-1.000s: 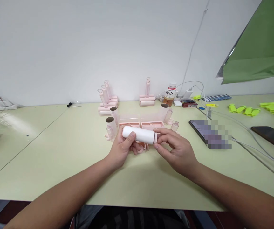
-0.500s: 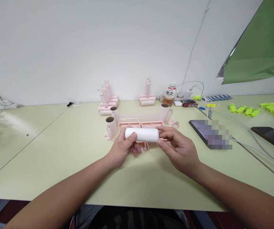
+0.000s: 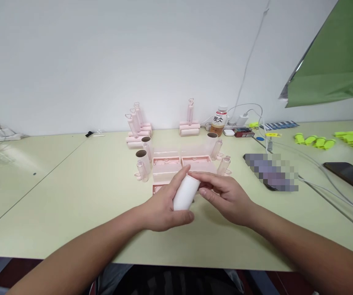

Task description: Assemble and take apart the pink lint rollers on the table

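Observation:
A white paper roll (image 3: 186,193), like a lint roller refill, is tilted in my left hand (image 3: 164,209), with the thumb below and the fingers behind. My right hand (image 3: 228,198) reaches its upper end, index finger across the rim and thumb beside it. A trace of pink shows at that rim; what lies inside is hidden. Behind my hands lie open pink roller cases (image 3: 166,162) with clear lids. Clear pink handles (image 3: 142,170) and upright rolls with brown cores (image 3: 142,155) stand to the left, and more handles (image 3: 224,164) to the right.
Several pink lint rollers (image 3: 135,141) stand by the wall, another (image 3: 190,129) further right. A drink bottle (image 3: 218,121) is beside cables and chargers. Two phones lie right, one (image 3: 265,172) nearer and one (image 3: 350,176) further. Bright yellow-green pieces (image 3: 314,141) lie at the far right.
The roll has turned from lying level to tilted, its right end now up. My left hand has moved lower and regripped; my right fingers now lie over the upper end.

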